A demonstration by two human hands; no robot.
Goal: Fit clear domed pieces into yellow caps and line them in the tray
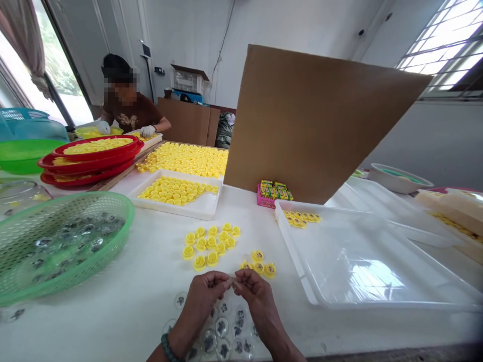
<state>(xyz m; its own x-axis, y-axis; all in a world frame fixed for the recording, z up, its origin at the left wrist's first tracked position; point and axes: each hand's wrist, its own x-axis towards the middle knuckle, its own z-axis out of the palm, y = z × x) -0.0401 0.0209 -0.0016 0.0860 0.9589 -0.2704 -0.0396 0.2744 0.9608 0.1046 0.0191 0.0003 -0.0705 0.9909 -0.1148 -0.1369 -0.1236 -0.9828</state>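
Note:
My left hand (206,291) and my right hand (254,290) meet fingertip to fingertip above the white table (151,271). Both are closed in a pinch on something small and pale that I cannot make out. Below them lie clear round pieces (222,327) with dark printed figures, partly hidden by my wrists. Just beyond my right hand sits a small group of yellow round pieces with pictures on top (258,267). Farther forward and left is a cluster of plain yellow cup-like pieces (211,244).
A green basket (124,211) of clear pieces stands left. Ahead are a white tray (181,211) of yellow pieces and stacked red trays (45,163). Right is a larger white tray (309,296); behind it, a cardboard sheet (309,120) and pink basket (266,201). A gloved co-worker (132,113) sits far left.

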